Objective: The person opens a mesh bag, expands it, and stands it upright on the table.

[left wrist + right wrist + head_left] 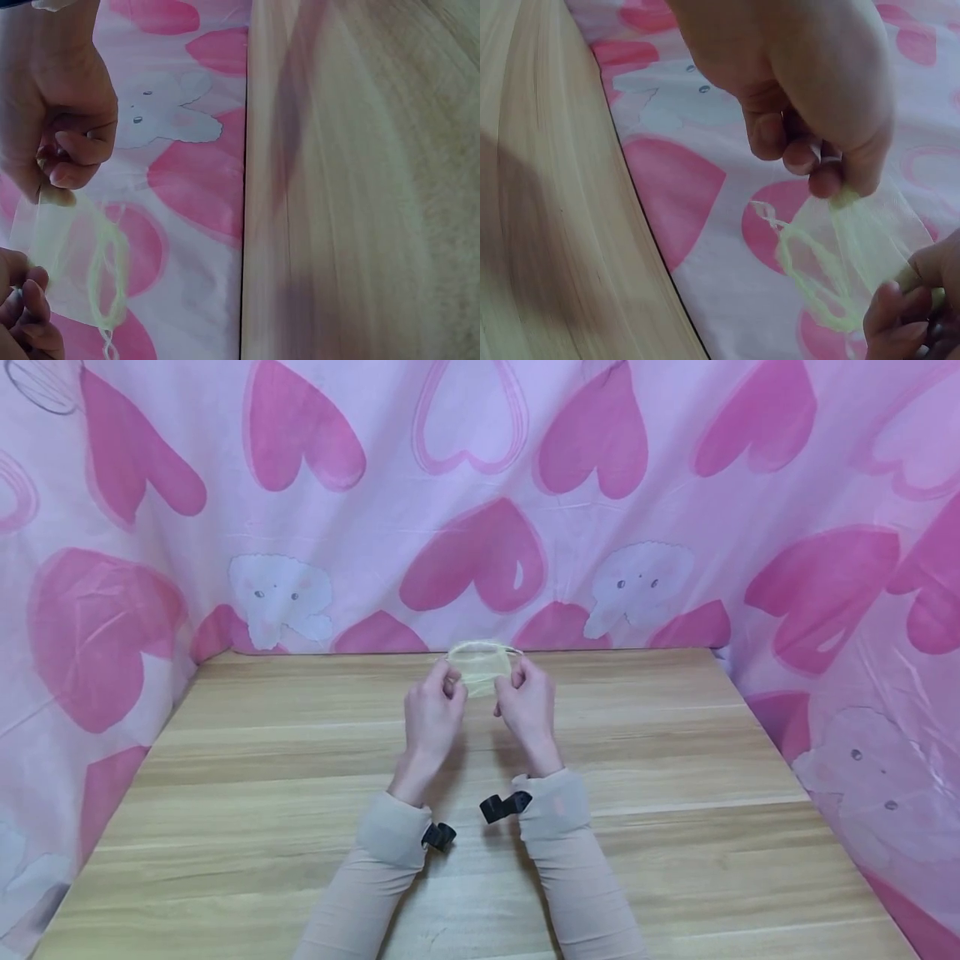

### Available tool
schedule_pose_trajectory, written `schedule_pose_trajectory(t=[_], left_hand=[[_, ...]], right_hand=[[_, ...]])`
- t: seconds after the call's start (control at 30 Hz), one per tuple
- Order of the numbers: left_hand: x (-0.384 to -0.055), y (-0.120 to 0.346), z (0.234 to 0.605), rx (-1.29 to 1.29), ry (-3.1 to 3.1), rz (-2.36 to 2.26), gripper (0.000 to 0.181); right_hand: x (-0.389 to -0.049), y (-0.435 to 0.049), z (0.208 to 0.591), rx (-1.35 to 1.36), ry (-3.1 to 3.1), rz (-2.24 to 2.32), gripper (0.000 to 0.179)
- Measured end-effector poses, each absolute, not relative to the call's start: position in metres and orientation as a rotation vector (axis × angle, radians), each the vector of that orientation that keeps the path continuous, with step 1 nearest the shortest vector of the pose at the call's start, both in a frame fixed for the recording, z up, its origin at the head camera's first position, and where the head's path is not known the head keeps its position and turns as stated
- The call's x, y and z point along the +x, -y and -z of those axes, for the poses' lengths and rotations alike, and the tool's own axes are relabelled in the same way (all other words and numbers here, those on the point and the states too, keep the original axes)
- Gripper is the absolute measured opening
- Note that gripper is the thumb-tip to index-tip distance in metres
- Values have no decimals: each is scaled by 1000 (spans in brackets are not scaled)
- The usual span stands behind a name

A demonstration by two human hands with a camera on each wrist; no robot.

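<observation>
Pale sleeves (352, 897) stretch over the wooden table (262, 793) to a sheer yellow bag (486, 672) held up near the table's far edge; left hand (433, 714) and right hand (529, 708) pinch opposite sides, probably because such flimsy cloth sags unless spread between two grips.

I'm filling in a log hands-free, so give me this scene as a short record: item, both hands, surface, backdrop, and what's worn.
Item: pale yellow, sheer mesh pouch with a thin pale yellow cord
Left hand: pinches one side of the pouch
Right hand: pinches the opposite side
Surface: light wood-grain table
Backdrop: pink curtain printed with hearts and white cartoon animals
Worn: pale beige long sleeves; small black device at each wrist
</observation>
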State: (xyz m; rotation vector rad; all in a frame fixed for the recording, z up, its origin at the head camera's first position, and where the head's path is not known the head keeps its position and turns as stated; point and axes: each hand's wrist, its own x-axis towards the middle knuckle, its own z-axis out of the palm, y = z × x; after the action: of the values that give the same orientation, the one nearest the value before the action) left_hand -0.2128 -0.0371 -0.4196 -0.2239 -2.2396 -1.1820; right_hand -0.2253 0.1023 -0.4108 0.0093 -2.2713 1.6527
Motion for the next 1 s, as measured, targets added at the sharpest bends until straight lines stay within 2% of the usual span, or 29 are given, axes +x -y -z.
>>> schedule_pose_trajectory(t=[0.27, 0.43, 0.73, 1.0], left_hand=[[-213, 39, 418, -246, 2233, 1254, 15], [-213, 39, 417, -255, 2278, 1286, 17], [-213, 39, 416, -212, 2430, 1454, 33], [-214, 41, 417, -179, 2362, 1232, 30]], right_hand=[[-226, -107, 409, 85, 2357, -1811, 9], [-228, -111, 410, 127, 2379, -1856, 18], [-227, -111, 408, 158, 2341, -1814, 13], [-226, -106, 409, 88, 2289, -1729, 13]])
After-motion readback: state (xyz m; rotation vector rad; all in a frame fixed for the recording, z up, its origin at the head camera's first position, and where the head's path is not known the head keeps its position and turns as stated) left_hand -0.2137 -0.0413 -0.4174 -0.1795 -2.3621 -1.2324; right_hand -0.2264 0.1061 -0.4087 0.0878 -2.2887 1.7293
